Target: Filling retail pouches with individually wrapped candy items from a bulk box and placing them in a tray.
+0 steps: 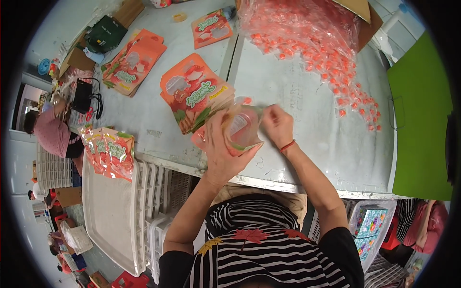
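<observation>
Holding a printed stand-up pouch (pixel 241 128) in front of your chest, you have both hands on it above the near edge of the grey table (pixel 307 144). Your left hand (pixel 220 146) wraps the pouch from its left side, fingers (pixel 214 126) closed around the pack's back and thumb side toward you, so the grip is clamped on the pouch. Your right hand (pixel 277 124), a red band (pixel 287 146) on its wrist, sits at the pouch's upper right corner with fingertips pinched together on the top edge; motion blur hides exactly how they meet.

Just beyond your left fingers, touching or nearly touching the held pouch, lies a fanned stack of empty orange pouches (pixel 194 92). To the left of your left hand, well apart, filled pouches (pixel 111 151) stand in a row at the edge of a white plastic tray (pixel 113 216) below table level.

Farther out beyond your left fingers a second pouch stack (pixel 134 60) lies flat, and a single pouch (pixel 211 28) lies beyond that. Beyond your right fingers, well apart, small orange wrapped sweets (pixel 336 67) spill from a clear bag (pixel 293 24) across the table. A green board (pixel 420 120) stands to the far right of your right hand.
</observation>
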